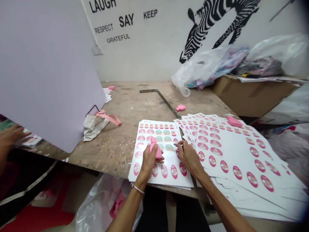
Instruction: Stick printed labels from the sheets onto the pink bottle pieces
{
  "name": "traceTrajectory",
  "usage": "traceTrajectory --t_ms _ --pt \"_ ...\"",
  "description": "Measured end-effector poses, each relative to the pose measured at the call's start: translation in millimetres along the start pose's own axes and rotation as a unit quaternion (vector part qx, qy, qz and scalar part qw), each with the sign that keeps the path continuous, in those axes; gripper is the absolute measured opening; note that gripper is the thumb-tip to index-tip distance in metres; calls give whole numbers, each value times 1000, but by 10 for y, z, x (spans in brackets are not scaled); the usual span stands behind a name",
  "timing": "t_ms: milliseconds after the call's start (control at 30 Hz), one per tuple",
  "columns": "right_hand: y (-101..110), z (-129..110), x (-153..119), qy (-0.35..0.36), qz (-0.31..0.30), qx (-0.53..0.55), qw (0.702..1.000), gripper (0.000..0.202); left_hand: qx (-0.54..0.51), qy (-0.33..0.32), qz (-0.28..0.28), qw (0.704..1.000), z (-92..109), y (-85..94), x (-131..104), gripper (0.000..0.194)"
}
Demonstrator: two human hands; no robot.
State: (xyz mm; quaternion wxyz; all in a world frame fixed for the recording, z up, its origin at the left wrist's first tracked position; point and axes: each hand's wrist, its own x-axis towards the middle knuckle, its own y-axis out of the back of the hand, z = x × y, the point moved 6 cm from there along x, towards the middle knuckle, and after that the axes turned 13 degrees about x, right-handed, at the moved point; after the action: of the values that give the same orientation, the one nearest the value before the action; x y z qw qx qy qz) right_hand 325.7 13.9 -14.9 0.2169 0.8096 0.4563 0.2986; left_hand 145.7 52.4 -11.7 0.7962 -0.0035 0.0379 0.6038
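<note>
A stack of white sticker sheets (166, 180) printed with pink and green ovals lies at the table's front edge. Over its left part, my left hand (150, 161) is closed round a small pink bottle-shaped piece (155, 149), its narrow end pointing away from me. My right hand (188, 158) is at the stack's right edge, thumb and fingers pinched on a thin dark tool (176, 145). The tool's tip points left, over the sheet beside the green stickers. What kind of tool it is cannot be made out.
More sticker sheets (231, 151) fan out at the right, with a pink piece (234, 121) on top. Another pink piece (180, 107) lies by a bent metal bar (166, 102). A cloth pouch (93, 129) and pale panel (48, 71) stand left; another person's hand (12, 135) shows beyond.
</note>
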Motion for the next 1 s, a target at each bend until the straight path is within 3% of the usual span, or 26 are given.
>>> traceTrajectory --t_ms 133,333,600,800,1000 --pt "-66 -6 106 83 18 -114 990 13 52 -3 -27 998 -46 -105 109 44" --pt "-98 -15 82 115 16 -132 984 14 57 3 -48 997 -87 -258 185 47" --pt "-158 -78 53 132 -8 -93 987 11 78 -16 -51 996 -84 -264 198 44" --pt "-96 -63 96 117 30 -111 986 15 81 -28 -58 995 -70 -260 187 45" --pt "-78 0 123 124 2 -95 988 15 89 -27 -56 994 -68 -260 179 46"
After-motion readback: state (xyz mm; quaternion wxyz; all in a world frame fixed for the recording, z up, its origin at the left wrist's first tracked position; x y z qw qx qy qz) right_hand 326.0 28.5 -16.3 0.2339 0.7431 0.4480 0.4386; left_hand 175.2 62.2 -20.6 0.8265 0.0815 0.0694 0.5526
